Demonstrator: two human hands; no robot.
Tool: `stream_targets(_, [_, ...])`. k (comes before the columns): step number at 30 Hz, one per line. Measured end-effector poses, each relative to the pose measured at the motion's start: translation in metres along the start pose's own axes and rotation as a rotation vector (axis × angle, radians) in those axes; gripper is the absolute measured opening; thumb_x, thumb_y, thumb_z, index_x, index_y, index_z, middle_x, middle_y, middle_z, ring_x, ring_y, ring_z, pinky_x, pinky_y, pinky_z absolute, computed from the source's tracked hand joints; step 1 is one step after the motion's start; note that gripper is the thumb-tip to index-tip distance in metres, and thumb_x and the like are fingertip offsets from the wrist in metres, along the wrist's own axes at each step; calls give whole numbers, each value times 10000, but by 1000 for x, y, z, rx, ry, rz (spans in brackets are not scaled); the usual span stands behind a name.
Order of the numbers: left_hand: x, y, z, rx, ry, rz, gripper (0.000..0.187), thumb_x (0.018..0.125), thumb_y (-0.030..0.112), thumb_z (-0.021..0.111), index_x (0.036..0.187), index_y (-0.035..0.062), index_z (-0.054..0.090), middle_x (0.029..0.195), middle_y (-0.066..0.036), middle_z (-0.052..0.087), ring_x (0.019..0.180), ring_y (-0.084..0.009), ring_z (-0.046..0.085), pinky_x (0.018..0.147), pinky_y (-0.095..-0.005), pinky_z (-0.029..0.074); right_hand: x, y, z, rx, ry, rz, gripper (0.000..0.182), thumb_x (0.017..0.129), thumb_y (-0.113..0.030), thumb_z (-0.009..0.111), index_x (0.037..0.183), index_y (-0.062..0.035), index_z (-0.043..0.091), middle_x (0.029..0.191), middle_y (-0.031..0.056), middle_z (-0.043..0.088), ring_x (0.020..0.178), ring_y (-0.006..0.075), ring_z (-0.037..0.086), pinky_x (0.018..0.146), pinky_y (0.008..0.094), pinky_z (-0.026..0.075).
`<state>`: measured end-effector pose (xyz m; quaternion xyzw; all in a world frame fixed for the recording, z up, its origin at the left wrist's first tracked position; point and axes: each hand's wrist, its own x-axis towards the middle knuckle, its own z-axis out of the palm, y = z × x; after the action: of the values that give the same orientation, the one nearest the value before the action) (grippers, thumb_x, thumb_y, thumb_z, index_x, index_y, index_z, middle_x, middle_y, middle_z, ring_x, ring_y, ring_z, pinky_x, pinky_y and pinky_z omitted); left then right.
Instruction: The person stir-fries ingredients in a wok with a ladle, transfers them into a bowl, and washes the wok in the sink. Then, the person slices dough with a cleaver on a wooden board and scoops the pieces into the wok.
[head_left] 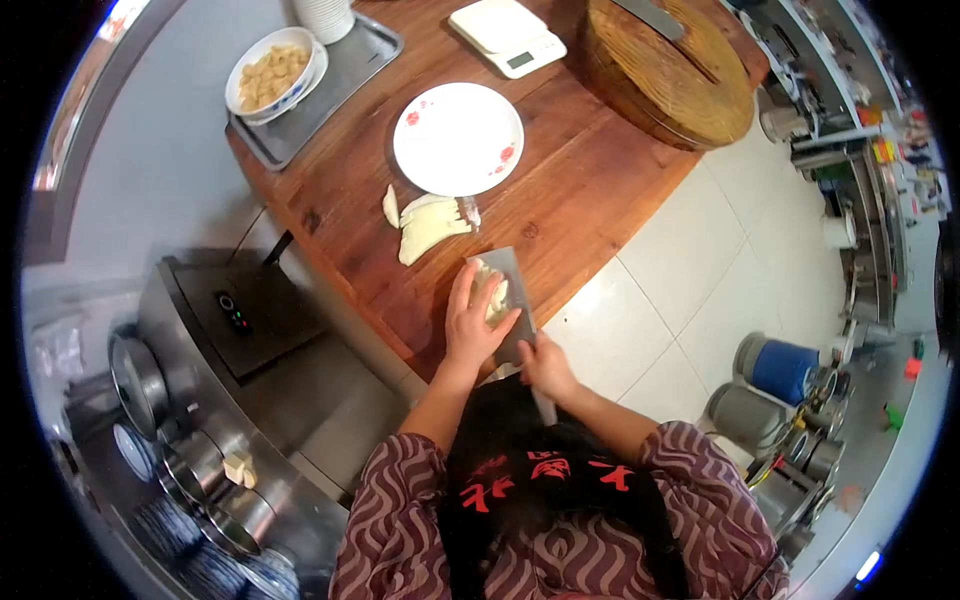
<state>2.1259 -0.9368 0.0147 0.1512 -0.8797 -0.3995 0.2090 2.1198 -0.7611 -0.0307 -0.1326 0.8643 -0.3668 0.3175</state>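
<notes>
My right hand point(547, 368) is closed round the handle of a cleaver point(515, 283), whose broad metal blade points away from me at the table's near edge. Pale food slices point(494, 302) lie against the blade. My left hand point(474, 325) holds them there, its fingers along one side and its thumb towards the blade; its palm hides part of them. Just beyond, more pale slices point(432, 228) lie fanned out on the wooden table point(575, 190). Behind these sits a white plate point(458, 138) with red flowers, bare on top.
At the far left, a grey tray point(355, 75) carries a bowl of tan chunks point(270, 77) and stacked white dishes point(325, 18). A white digital scale point(507, 35) stands at the back. On the right is a thick round chopping block point(660, 75) with another knife point(650, 17) on it.
</notes>
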Motion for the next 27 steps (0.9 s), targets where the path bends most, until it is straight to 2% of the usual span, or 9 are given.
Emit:
stream_targets(2, [-3, 0, 5, -2, 89, -49, 505, 655, 189, 758, 1115, 74, 583, 1293, -170, 423, 1162, -367, 432, 951, -422, 395, -6, -64, -14, 241, -132, 146, 213, 894, -190, 498, 917, 22, 507, 677, 201, 591, 553, 323, 597, 530, 397, 474])
stream_targets(9, [-17, 25, -17, -37, 400, -154, 468, 682, 147, 724, 1125, 76, 587, 1300, -164, 429, 1185, -357, 422, 995, -422, 355, -9, -86, -34, 142, -289, -25, 223, 904, -151, 464, 1050, 12, 506, 676, 143, 601, 551, 235, 589, 530, 362, 473])
stream_targets(10, [-21, 29, -24, -34, 467, -139, 470, 685, 154, 724, 1127, 72, 589, 1302, -165, 429, 1190, -357, 420, 1002, -422, 348, 1, -53, -17, 172, -214, -227, 204, 913, -151, 454, 1040, -3, 513, 676, 110, 584, 538, 192, 562, 501, 328, 458])
stream_targets(14, [-55, 53, -52, 69, 737, -202, 436, 726, 200, 691, 1129, 64, 590, 1306, -176, 424, 1196, -353, 417, 1007, -413, 346, -12, -89, -31, 210, -539, -445, 177, 938, -165, 416, 987, -19, 503, 686, 51, 554, 466, 96, 480, 417, 255, 397])
stream_targets(15, [-68, 58, -61, 97, 831, -201, 446, 734, 193, 686, 1147, 67, 578, 1308, -180, 416, 1205, -355, 409, 1008, -418, 345, -22, -98, -25, 251, -607, -337, 174, 937, -163, 414, 1017, -18, 471, 701, 59, 563, 443, 91, 471, 389, 240, 392])
stream_targets(17, [-99, 78, -85, 172, 964, -267, 447, 746, 181, 675, 1165, 71, 563, 1316, -185, 400, 1220, -359, 395, 1009, -424, 343, -45, -115, -18, 207, -744, -445, 151, 947, -161, 418, 1015, -35, 467, 738, 51, 568, 451, 74, 462, 389, 214, 385])
stream_targets(18, [-118, 88, -98, 202, 1005, -324, 438, 752, 176, 669, 1164, 73, 560, 1321, -186, 392, 1226, -361, 387, 1008, -425, 343, -65, -130, -12, 164, -769, -753, 161, 947, -165, 420, 1027, -29, 454, 758, 65, 571, 455, 82, 470, 388, 210, 383])
stream_targets(20, [-162, 108, -112, 295, 1162, -400, 436, 746, 171, 673, 1159, 89, 560, 1333, -174, 381, 1232, -363, 379, 1007, -427, 342, -95, -139, 0, 106, -991, -591, 168, 948, -172, 419, 1034, -30, 448, 763, 74, 569, 454, 94, 473, 389, 218, 387])
stream_targets(27, [-359, 205, -127, 588, 1695, -707, 466, 720, 141, 684, 1169, 104, 569, 1317, -176, 425, 1207, -365, 424, 999, -421, 365, -253, -119, 56, -195, -1501, -776, 128, 944, -164, 399, 955, -42, 435, 723, 71, 553, 442, 96, 468, 389, 233, 398])
